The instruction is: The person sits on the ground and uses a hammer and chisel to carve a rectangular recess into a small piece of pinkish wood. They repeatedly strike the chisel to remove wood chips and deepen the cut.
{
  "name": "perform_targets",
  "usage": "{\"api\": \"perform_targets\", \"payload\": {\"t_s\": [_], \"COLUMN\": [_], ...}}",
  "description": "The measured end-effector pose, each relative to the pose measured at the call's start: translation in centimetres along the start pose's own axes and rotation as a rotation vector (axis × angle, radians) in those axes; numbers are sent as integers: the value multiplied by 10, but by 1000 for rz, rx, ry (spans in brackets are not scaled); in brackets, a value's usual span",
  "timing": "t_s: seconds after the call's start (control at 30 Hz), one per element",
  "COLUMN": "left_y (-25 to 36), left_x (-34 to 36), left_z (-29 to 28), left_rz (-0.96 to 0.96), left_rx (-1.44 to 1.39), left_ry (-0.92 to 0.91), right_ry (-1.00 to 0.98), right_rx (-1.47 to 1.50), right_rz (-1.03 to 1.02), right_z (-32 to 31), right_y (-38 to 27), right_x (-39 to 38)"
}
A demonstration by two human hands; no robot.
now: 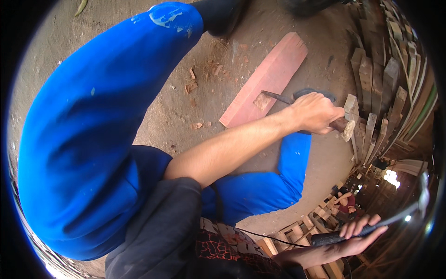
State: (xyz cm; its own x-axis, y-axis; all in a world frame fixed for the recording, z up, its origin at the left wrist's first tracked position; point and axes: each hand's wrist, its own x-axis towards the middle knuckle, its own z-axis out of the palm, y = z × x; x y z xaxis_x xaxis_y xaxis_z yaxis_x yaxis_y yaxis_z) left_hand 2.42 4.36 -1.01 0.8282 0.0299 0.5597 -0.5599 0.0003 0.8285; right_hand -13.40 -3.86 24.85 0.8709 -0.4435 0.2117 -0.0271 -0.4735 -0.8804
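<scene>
My left hand (318, 113) is wrapped round a chisel with a worn wooden handle (339, 123). The chisel's metal blade (277, 96) slants into a shallow, rough-cut recess (263, 100) in a long pinkish wooden block (274, 69), which lies on the ground. Off to the lower right, my right hand (360, 237) grips a hammer by its dark handle (325, 239). The hammer's shiny metal head (423, 197) is raised, well apart from the chisel's butt.
My blue-trousered legs (88, 125) lie either side of the block. Wood chips (191, 87) litter the dirt floor. Upright boards and offcuts (371, 83) line the right side. Beyond them are stacked wooden pieces (297, 230) and another person in red (346, 203).
</scene>
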Motion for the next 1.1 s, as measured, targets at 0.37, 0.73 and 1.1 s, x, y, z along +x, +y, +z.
{"api": "perform_targets", "payload": {"t_s": [0.37, 0.73, 1.1], "left_y": [-4, 1, -8], "left_x": [0, 1, 10], "left_z": [-4, 3, 3], "left_rz": [-45, -70, -79], "left_rx": [31, -24, 2], "left_ry": [-2, 19, 30], "right_ry": [-22, -198, -15], "right_rx": [-222, -277, -279], "right_rz": [384, 412, 87], "right_z": [33, 47, 38], "right_y": [21, 48, 60], "right_x": [-21, -32, -6]}}
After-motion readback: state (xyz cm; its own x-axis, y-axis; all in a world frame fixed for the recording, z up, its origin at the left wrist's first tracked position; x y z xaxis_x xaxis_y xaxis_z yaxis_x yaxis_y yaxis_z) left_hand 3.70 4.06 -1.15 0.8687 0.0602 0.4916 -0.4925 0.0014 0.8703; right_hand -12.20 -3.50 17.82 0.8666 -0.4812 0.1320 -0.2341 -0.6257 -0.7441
